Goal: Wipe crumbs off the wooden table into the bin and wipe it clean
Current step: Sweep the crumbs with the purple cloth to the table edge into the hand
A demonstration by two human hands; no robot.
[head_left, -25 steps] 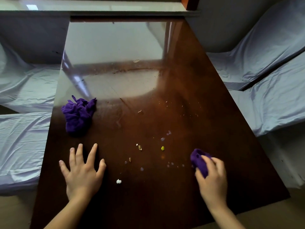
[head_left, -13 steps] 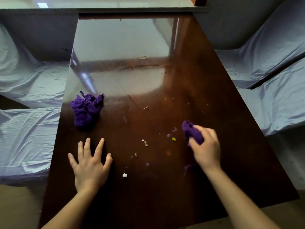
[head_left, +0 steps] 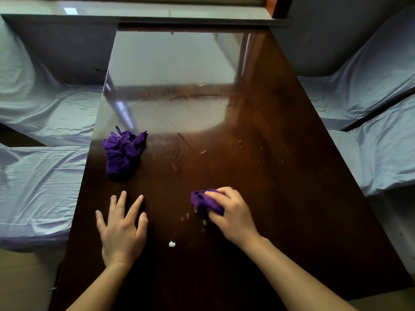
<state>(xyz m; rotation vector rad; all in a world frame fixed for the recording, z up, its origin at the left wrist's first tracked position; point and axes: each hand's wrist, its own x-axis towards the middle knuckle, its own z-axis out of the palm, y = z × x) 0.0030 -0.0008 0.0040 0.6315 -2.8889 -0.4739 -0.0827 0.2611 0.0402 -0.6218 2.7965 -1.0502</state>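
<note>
My right hand (head_left: 231, 215) presses a small purple cloth (head_left: 203, 199) onto the dark glossy wooden table (head_left: 280, 198), near its middle front. Several small crumbs (head_left: 188, 217) lie just below and left of the cloth, with a yellow-green bit (head_left: 204, 222) under my thumb and a white crumb (head_left: 172, 244) nearer to me. Fine specks (head_left: 261, 153) dot the table farther right. My left hand (head_left: 122, 230) rests flat on the table, fingers spread, left of the crumbs. No bin is in view.
A second crumpled purple cloth (head_left: 123, 151) lies on the table's left side, beyond my left hand. Seats draped in light blue sheets (head_left: 38, 176) flank the table on the left and right (head_left: 377, 149). A window ledge (head_left: 157, 10) runs along the far end.
My right hand has swept the cloth from the right front of the table up and then leftward over the crumbs, pushing them together toward the left. My left hand has stayed flat.
</note>
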